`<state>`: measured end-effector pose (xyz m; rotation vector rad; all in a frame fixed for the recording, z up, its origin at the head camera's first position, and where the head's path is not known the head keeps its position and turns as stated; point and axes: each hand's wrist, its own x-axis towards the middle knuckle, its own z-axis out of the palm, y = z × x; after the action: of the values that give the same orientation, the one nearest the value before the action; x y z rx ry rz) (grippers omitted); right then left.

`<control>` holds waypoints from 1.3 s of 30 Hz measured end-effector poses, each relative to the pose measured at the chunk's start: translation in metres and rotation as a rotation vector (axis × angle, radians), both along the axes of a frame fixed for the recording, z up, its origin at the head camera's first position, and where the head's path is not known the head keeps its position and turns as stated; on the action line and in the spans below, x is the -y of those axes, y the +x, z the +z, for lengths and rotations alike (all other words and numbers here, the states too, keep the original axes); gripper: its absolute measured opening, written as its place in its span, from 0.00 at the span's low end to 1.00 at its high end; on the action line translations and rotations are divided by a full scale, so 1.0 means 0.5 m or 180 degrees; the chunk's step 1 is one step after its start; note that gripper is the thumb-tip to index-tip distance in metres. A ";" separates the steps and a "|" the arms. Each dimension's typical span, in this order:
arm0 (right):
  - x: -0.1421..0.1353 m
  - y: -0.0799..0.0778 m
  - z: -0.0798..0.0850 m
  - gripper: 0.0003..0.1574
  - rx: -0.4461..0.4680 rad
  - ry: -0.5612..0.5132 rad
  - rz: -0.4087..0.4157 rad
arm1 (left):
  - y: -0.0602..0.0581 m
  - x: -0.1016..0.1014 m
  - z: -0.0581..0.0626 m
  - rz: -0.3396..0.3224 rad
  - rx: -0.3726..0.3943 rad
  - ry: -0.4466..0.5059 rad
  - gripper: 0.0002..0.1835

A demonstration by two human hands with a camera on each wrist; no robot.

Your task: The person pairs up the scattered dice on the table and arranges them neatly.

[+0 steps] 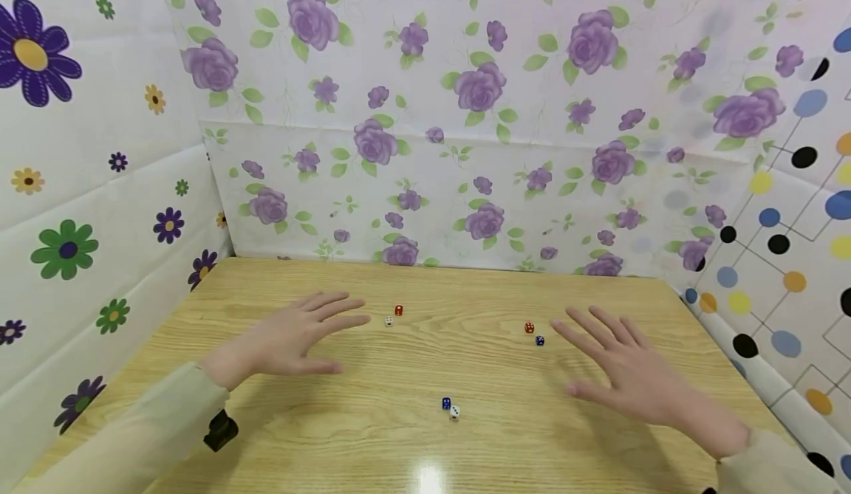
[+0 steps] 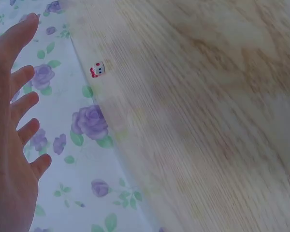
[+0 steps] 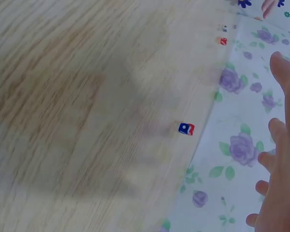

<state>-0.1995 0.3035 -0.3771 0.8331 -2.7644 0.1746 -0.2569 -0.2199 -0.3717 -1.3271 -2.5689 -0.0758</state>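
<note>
Six small dice lie in pairs on the wooden table, so several show in the head view. At the back left a red die [image 1: 399,310] sits behind a white die [image 1: 388,321]. Toward the right, another red die [image 1: 529,327] is beside a blue die [image 1: 540,340]. Nearer the front, a second blue die [image 1: 446,403] is close to a second white die [image 1: 455,413]. My left hand [image 1: 292,335] hovers with fingers spread, its fingertips left of the back-left pair. Over the table's right side, my right hand [image 1: 628,368] is spread too, fingertips beside the right pair. Both hold nothing.
The wooden table [image 1: 372,450] meets a rose-patterned cloth wall [image 1: 432,176] at the back. Flower-print cloth [image 1: 133,206] stands on the left, and dotted cloth [image 1: 764,272] on the right. A dark strap piece [image 1: 221,430] shows below the left sleeve.
</note>
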 end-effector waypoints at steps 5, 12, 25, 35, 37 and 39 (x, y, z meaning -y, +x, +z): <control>0.018 -0.002 -0.011 0.53 -0.0185 -0.0018 0.0111 | 0.003 -0.020 -0.005 -0.0083 0.0073 -0.0002 0.39; 0.044 -0.002 -0.024 0.53 -0.0228 -0.0140 0.0194 | 0.006 -0.051 -0.020 -0.0268 0.0118 0.0067 0.38; 0.099 0.015 -0.047 0.50 0.0014 -0.0451 0.0351 | 0.009 -0.105 -0.049 -0.0495 0.0180 0.0186 0.35; 0.131 0.025 -0.055 0.47 -0.0084 -0.0650 0.0422 | 0.022 -0.148 -0.060 -0.0424 0.0390 0.0200 0.30; 0.135 0.027 -0.056 0.47 -0.0081 -0.0695 0.0420 | 0.026 -0.157 -0.064 -0.0372 0.0511 0.0220 0.30; 0.137 0.027 -0.059 0.46 -0.0086 -0.0725 0.0409 | 0.029 -0.167 -0.069 -0.0357 0.0634 0.0270 0.29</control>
<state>-0.1860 0.2348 -0.4068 0.9427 -2.6028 0.4879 -0.2424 -0.1364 -0.4064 -1.4992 -2.6147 -0.3503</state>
